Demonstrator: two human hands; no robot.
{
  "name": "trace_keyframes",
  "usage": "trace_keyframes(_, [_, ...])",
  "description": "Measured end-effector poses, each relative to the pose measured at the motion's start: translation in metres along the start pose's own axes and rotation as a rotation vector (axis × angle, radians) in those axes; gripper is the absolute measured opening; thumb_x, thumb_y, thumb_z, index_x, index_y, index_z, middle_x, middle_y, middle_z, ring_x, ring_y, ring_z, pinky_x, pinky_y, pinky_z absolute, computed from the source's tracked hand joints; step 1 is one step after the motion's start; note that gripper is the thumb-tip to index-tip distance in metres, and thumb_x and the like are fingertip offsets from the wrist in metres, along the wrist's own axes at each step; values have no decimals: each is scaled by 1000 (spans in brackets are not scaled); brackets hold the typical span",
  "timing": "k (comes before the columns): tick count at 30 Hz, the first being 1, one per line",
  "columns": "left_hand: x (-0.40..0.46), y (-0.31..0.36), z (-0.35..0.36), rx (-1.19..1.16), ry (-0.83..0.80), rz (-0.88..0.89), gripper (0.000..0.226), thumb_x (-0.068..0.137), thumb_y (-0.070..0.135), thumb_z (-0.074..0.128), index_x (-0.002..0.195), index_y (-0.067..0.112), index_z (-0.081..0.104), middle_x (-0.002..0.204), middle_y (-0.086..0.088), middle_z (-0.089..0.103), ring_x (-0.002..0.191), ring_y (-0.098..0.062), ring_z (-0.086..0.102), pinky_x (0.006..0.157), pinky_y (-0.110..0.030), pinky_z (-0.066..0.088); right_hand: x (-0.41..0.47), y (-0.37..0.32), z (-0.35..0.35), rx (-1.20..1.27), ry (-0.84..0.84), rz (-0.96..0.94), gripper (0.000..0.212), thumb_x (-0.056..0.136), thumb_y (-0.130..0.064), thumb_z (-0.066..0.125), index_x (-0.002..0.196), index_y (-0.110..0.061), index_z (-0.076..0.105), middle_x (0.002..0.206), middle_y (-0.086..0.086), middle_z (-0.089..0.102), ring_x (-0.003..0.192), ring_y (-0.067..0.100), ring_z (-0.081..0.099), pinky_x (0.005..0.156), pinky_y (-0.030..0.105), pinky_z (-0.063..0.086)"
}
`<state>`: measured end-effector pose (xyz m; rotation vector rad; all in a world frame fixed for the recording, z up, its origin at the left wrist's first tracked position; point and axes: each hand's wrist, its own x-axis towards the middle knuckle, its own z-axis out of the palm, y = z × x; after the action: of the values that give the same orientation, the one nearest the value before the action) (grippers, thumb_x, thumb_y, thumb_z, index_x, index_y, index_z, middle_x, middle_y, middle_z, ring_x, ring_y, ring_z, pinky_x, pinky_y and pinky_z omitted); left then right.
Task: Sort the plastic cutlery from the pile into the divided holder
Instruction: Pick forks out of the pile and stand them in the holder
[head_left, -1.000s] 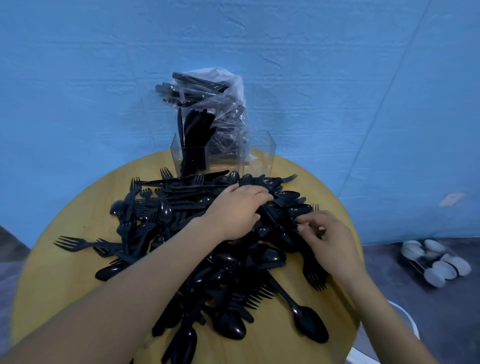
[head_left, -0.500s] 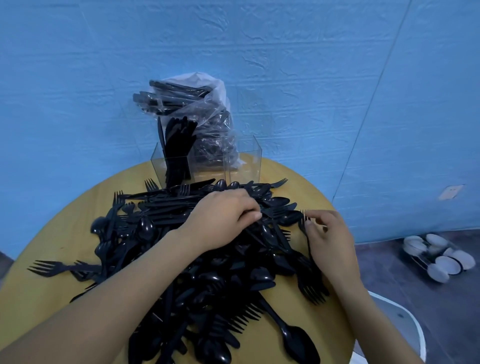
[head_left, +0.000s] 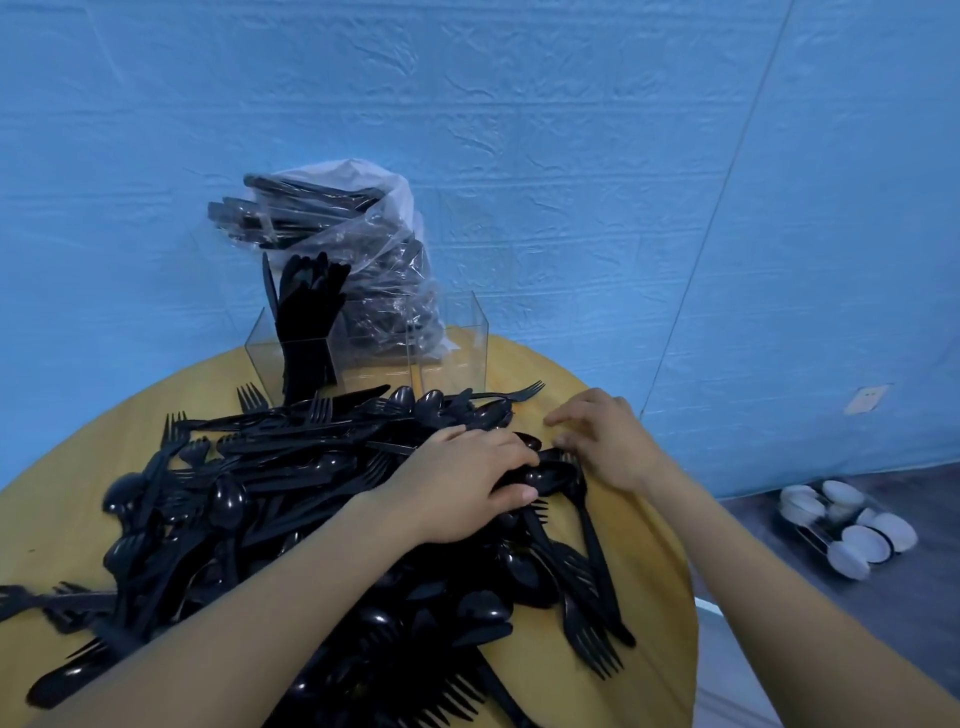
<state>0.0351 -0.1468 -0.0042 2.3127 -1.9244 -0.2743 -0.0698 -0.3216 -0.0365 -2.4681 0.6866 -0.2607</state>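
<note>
While both hands work the cutlery pile (head_left: 291, 499), the divided holder (head_left: 363, 353) stands behind it.
Left hand (head_left: 462, 488) fingers curl around a spoon (head_left: 550, 475); right hand (head_left: 602, 441) fingers, loosely bent, touch the pile's right edge.

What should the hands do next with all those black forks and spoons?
Probably lift one spoon out from under the left hand and carry it to an empty section of the clear holder. Both hands, the right hand included, rest on the pile at its right side, and only the holder's left section holds cutlery.

Glossy black plastic cutlery (head_left: 291, 483), clear holder (head_left: 447, 358), wooden table (head_left: 639, 519)
</note>
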Motion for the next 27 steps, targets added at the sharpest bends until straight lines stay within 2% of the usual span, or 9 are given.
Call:
trace_keyframes(2, [-4, -2, -1, -7, 10, -15, 43, 96, 49, 38, 137, 35, 40, 142, 20, 37, 132, -3, 33, 116, -34, 11, 5, 2, -5, 24, -76, -41, 19, 86, -23, 67, 104, -28, 68, 118, 1, 50, 115, 24, 40, 104, 33, 31])
trace_keyframes(5, [-4, -3, -2, -16, 31, -21, 45, 96, 49, 38, 139, 35, 38, 143, 20, 33, 132, -3, 32, 116, -32, 12, 5, 8, -9, 92, -101, -95, 20, 81, -28, 73, 91, -41, 62, 114, 1, 53, 113, 23, 45, 106, 39, 32])
trace_keyframes(7, [-3, -2, -2, -20, 49, -30, 48, 96, 50, 38, 141, 35, 34, 146, 20, 29, 133, -4, 30, 114, -29, 13, 4, 9, -9, 98, -121, -110, 25, 78, -29, 75, 86, -45, 58, 112, -1, 51, 112, 22, 43, 106, 35, 31])
trace_keyframes(11, [1, 0, -1, -16, 33, -41, 51, 96, 50, 37, 144, 35, 28, 152, 18, 22, 138, -6, 24, 113, -30, 13, 6, 9, -8, 73, -158, -132, 24, 81, -20, 72, 74, -37, 55, 103, 0, 51, 102, 19, 44, 97, 30, 34])
trace_keyframes(13, [2, 0, 0, -26, 12, -53, 52, 96, 50, 36, 145, 37, 25, 153, 17, 20, 139, -6, 21, 115, -32, 11, 6, 10, -10, 142, -143, -123, 22, 83, -15, 70, 72, -28, 55, 89, 0, 56, 88, 17, 50, 83, 29, 41])
trace_keyframes(16, [1, 0, 0, -41, 43, -51, 51, 96, 51, 36, 145, 37, 27, 152, 18, 22, 139, -5, 22, 114, -31, 11, 2, 14, -16, 451, 0, -8, 16, 86, -9, 66, 75, -16, 57, 74, 4, 58, 68, 12, 50, 65, 21, 40])
trace_keyframes(22, [2, 2, -2, -60, 93, -48, 50, 96, 49, 37, 143, 34, 32, 147, 18, 29, 134, -5, 30, 109, -29, 20, 1, 16, -16, 1147, 421, 216, 11, 91, -3, 58, 83, -11, 59, 68, 0, 57, 60, 10, 48, 58, 18, 42])
trace_keyframes(25, [1, 1, -2, -128, 157, -53, 49, 98, 42, 38, 144, 29, 31, 144, 13, 35, 131, -8, 36, 108, -31, 30, -1, 8, -23, 1249, 567, 188, 10, 91, -5, 59, 82, -10, 60, 61, -6, 59, 58, 8, 50, 61, 19, 44])
trace_keyframes(27, [1, 3, -5, -229, 290, -78, 49, 99, 34, 39, 145, 24, 29, 143, 7, 37, 129, -11, 38, 106, -30, 33, -5, -3, -31, 1192, 644, 90, 13, 90, -7, 60, 80, -13, 60, 59, -11, 59, 58, 5, 51, 62, 20, 44])
